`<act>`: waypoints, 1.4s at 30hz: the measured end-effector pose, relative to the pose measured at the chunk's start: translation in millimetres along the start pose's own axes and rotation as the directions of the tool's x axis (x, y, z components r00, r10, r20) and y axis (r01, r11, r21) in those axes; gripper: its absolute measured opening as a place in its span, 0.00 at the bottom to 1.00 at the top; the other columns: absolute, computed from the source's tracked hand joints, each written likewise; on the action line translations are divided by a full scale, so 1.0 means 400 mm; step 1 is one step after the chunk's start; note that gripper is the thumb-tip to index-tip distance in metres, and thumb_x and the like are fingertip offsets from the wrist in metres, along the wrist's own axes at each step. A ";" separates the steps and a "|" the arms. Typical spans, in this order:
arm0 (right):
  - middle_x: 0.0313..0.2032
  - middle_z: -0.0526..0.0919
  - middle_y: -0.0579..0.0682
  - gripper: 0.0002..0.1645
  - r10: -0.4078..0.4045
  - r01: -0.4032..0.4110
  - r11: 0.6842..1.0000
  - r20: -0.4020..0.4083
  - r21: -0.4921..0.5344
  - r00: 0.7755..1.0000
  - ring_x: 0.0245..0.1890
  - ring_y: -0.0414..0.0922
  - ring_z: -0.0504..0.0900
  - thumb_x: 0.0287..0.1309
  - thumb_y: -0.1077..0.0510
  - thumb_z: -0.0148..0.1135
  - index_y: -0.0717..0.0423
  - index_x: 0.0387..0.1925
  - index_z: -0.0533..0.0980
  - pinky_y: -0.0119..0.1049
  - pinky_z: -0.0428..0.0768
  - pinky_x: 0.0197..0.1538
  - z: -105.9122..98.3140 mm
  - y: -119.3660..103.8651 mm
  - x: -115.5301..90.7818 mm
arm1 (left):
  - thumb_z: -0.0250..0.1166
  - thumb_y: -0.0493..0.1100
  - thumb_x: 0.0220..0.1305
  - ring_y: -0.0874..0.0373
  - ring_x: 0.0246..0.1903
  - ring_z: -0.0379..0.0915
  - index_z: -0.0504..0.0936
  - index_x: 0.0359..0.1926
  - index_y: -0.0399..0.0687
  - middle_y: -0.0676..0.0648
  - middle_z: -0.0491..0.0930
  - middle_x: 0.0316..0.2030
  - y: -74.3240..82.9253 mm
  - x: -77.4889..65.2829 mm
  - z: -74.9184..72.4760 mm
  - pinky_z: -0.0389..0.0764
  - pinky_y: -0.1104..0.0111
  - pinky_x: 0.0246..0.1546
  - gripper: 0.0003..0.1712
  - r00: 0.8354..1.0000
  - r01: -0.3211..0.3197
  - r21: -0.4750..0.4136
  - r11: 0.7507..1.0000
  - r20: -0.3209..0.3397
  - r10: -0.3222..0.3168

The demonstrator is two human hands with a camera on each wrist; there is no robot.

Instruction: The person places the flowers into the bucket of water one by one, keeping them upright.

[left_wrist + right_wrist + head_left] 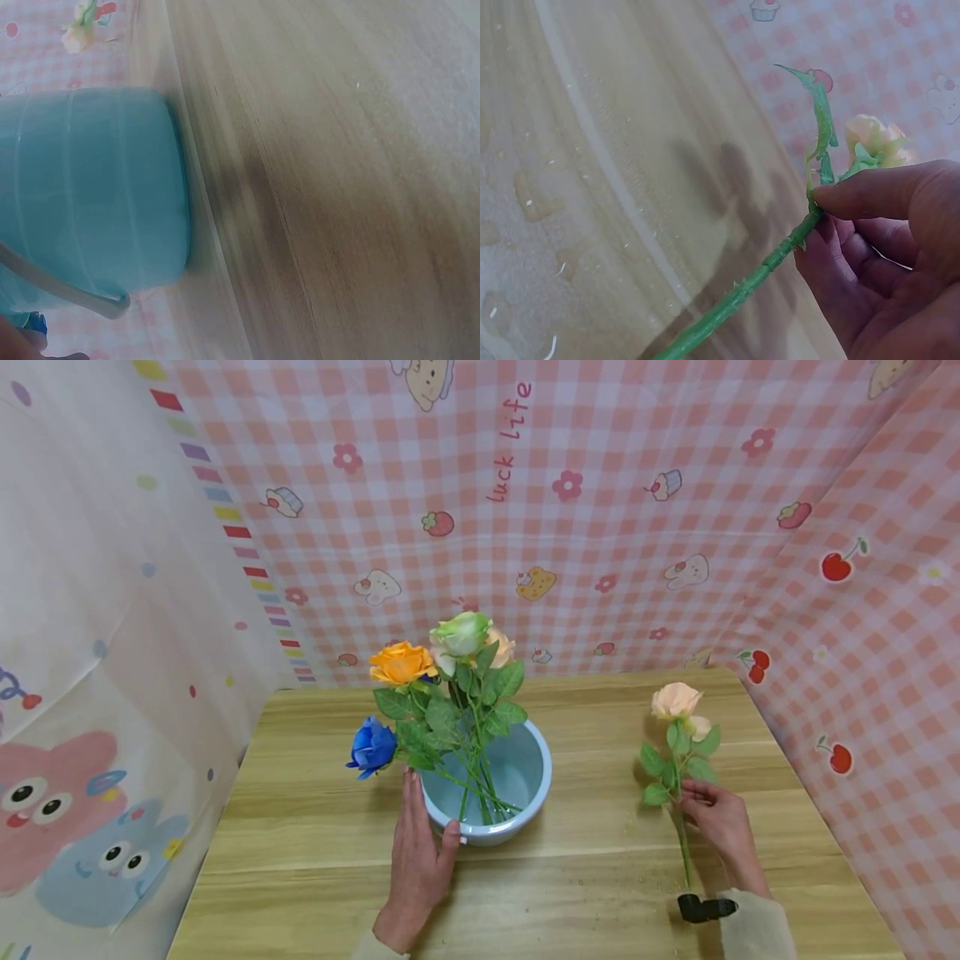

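Observation:
A light blue bucket (545, 760) with a pale handle (64, 291) stands on the wooden table. Leaning inside are several long-stemmed roses: an orange rose (402, 662), a blue rose (372, 747) hanging past the left side, a white-green rose (461, 633), and a peach one (500, 646) partly hidden behind it. My left hand (418, 860) rests against the bucket's near left side, fingers straight, thumb by the rim. Off to the right, my right hand (722, 821) pinches the green stem (746, 289) of a peach rose (677, 701) between thumb and fingers, above the table.
Water drops and small bits lie on the wooden table (592, 885). A pink checked cloth (600, 535) hangs behind and on the right, and a white cartoon-printed cloth (172, 635) on the left. A black wrist camera (705, 908) sits on the right sleeve.

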State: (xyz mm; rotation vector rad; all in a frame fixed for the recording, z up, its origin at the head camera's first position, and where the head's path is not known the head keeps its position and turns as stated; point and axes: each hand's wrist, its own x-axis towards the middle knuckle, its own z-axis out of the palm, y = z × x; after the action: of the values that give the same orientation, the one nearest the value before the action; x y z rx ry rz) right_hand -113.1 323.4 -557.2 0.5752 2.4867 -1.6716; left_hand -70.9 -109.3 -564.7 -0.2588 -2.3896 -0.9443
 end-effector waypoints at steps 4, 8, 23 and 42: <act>0.48 0.81 0.58 0.26 -0.012 0.012 0.999 -0.015 0.032 1.000 0.37 0.30 0.79 0.68 0.66 0.60 0.75 0.64 0.72 0.26 0.85 0.42 0.002 -0.012 -0.007 | 0.46 0.60 0.80 0.40 0.78 0.50 0.46 0.81 0.32 0.27 0.51 0.78 -0.001 -0.001 0.000 0.44 0.68 0.76 0.45 1.000 -0.005 -0.002 1.000 -0.004 0.005; 0.49 0.81 0.59 0.26 -0.036 0.038 0.998 -0.033 0.040 0.999 0.37 0.28 0.78 0.68 0.65 0.60 0.75 0.64 0.72 0.25 0.84 0.42 0.003 -0.026 -0.014 | 0.46 0.61 0.80 0.39 0.77 0.51 0.46 0.81 0.33 0.28 0.50 0.78 -0.001 0.000 0.000 0.49 0.62 0.77 0.46 1.000 0.002 0.000 1.000 0.001 -0.002; 0.43 0.85 0.48 0.21 -0.148 0.150 0.989 -0.148 0.003 0.978 0.37 0.29 0.78 0.66 0.63 0.66 0.69 0.58 0.78 0.27 0.83 0.39 0.014 -0.088 -0.042 | 0.44 0.64 0.80 0.38 0.77 0.51 0.46 0.81 0.34 0.30 0.49 0.79 -0.002 0.001 0.000 0.63 0.41 0.69 0.47 1.000 0.005 -0.008 1.000 0.000 -0.005; 0.38 0.81 0.35 0.19 -0.172 0.192 0.977 -0.195 0.089 0.966 0.41 0.34 0.79 0.67 0.61 0.67 0.67 0.55 0.78 0.23 0.81 0.41 0.032 -0.169 -0.091 | 0.44 0.63 0.80 0.38 0.77 0.52 0.46 0.81 0.34 0.29 0.51 0.78 -0.001 0.001 -0.001 0.64 0.40 0.68 0.47 1.000 0.005 -0.008 1.000 0.000 -0.005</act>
State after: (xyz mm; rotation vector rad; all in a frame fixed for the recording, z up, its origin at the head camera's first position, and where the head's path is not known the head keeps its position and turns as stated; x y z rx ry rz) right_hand -105.3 280.1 -493.1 0.5517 2.6662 -1.9098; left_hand -71.2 -109.8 -564.3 -0.2551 -2.3880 -0.9559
